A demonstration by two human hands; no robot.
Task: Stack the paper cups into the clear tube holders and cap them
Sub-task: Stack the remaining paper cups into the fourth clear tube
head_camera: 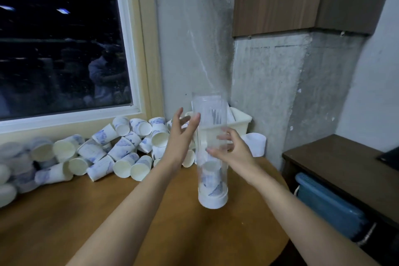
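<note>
1. Containers. One tall clear plastic tube holder (210, 114) stands upright on the brown wooden table (86, 211), right of the table's middle. Its lower end sits in a white round base cap (213, 201). White paper cups with blue print (212, 181) are nested in the lower part of the tube; the upper part is clear. Whether the top end carries a cap cannot be told. A white plastic basket (244, 120) sits just behind the tube, in the corner of the grey concrete wall (269, 82); its contents are hidden.

2. Loose stock. A pile of the same loose paper cups (121, 149) lies on its sides along the back of the table under the white-framed window (64, 49), reaching from the left edge almost to the tube.

3. Edges and room. Bare wood lies in front of the tube and to its right, up to the table's rounded right edge. Beyond that edge stands a dark wooden side table (345, 162) with a blue plastic crate (328, 203) beneath it.

4. Hands. The left hand (182, 138) is raised at the tube's upper left, fingers straight and spread, thumb tip at the tube wall; contact cannot be told. The right hand (234, 151) is at mid-height on the tube's right, fingers spread and blurred across the wall. Neither hand grips anything.
</note>
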